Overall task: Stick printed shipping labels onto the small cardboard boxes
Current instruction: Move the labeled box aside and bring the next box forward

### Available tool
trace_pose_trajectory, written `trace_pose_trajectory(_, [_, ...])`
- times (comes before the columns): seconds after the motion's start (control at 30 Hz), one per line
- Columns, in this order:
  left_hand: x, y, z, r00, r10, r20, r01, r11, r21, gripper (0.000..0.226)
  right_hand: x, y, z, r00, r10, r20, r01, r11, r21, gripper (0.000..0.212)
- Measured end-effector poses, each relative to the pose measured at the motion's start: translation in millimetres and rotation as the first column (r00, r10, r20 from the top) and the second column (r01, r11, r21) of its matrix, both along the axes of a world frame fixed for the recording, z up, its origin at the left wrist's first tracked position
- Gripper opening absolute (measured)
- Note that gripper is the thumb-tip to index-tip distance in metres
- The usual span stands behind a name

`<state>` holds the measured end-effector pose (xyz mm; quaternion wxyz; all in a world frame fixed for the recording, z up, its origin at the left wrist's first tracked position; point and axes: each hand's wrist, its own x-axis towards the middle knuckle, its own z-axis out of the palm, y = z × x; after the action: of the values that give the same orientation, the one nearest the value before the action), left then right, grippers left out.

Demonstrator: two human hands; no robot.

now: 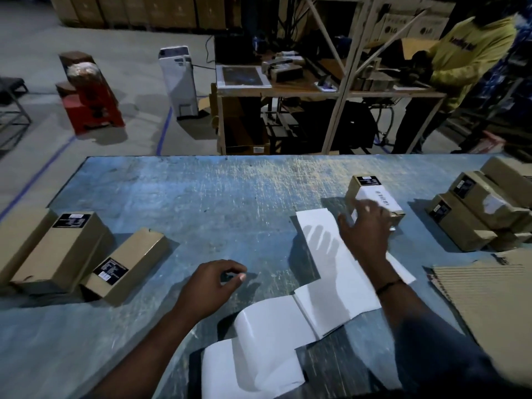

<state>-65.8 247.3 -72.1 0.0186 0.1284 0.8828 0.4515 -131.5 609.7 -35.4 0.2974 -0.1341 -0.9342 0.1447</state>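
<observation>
- My right hand (pixel 365 226) lies flat, fingers spread, pressing the white label (pixel 380 200) on a small box (pixel 362 185).
- My left hand (pixel 213 280) is loosely curled, holding nothing.
- I think the labels are thin and floppy; pick them up by an edge.

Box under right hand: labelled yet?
Labelled: a white label lies on the box top, right hand over its near end.

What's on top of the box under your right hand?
A white printed label covers the box top, its near end hidden by the right hand. A black sticker shows behind.
</observation>
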Motion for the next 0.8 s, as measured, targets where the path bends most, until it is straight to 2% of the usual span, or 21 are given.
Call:
trace_pose_trajectory(0.07, [6,-3,0,1.000,0.009,0.024,-0.009,1.000,0.024,0.011,28,-41,-11,0.977,0.212,0.017,-0.208,0.968,-0.139,0.039])
trace_pose_trajectory(0.1, [8,-5,0,0.999,0.013,0.034,-0.014,0.999,0.036,0.010,48,-63,-16,0.938,0.340,0.060,-0.316,0.915,-0.250,0.038])
trace_pose_trajectory(0.17, [12,-10,1,0.999,0.026,0.041,-0.028,0.998,0.048,0.009,92,-107,-25,0.780,0.607,0.153,-0.520,0.764,-0.383,0.043])
trace_pose_trajectory(0.23, [14,-17,2,0.998,0.044,0.036,-0.045,0.998,0.049,0.009,128,-142,-30,0.589,0.771,0.241,-0.680,0.634,-0.369,0.050])
trace_pose_trajectory(0.3, [15,-24,4,0.998,0.064,0.025,-0.065,0.997,0.046,0.008,147,-158,-36,0.446,0.845,0.295,-0.791,0.527,-0.312,0.049])
trace_pose_trajectory(0.4, [18,-34,8,0.995,0.104,-0.002,-0.104,0.994,0.025,0.009,145,-149,-45,0.346,0.865,0.364,-0.870,0.441,-0.222,0.037])
trace_pose_trajectory(0.47, [19,-47,11,0.980,0.175,-0.094,-0.179,0.983,-0.034,0.009,140,-131,-49,0.340,0.856,0.390,-0.875,0.439,-0.201,0.037])
trace_pose_trajectory(0.5, [18,-55,12,0.958,0.220,-0.185,-0.238,0.968,-0.078,0.008,138,-119,-48,0.355,0.849,0.392,-0.873,0.451,-0.187,0.038])
trace_pose_trajectory(0.57, [15,-78,12,0.887,0.295,-0.356,-0.373,0.911,-0.174,0.016,133,-94,-44,0.406,0.824,0.395,-0.855,0.495,-0.153,0.039])
trace_pose_trajectory(0.6, [13,-90,11,0.858,0.329,-0.394,-0.438,0.870,-0.228,0.024,131,-79,-44,0.438,0.807,0.396,-0.839,0.525,-0.141,0.038])
trace_pose_trajectory(0.7, [8,-124,8,0.832,0.400,-0.383,-0.537,0.755,-0.377,0.043,121,-37,-46,0.528,0.746,0.405,-0.786,0.610,-0.099,0.033])
trace_pose_trajectory(0.8, [5,-146,7,0.864,0.390,-0.320,-0.502,0.720,-0.479,0.050,108,-27,-43,0.605,0.693,0.391,-0.747,0.664,-0.020,0.027])
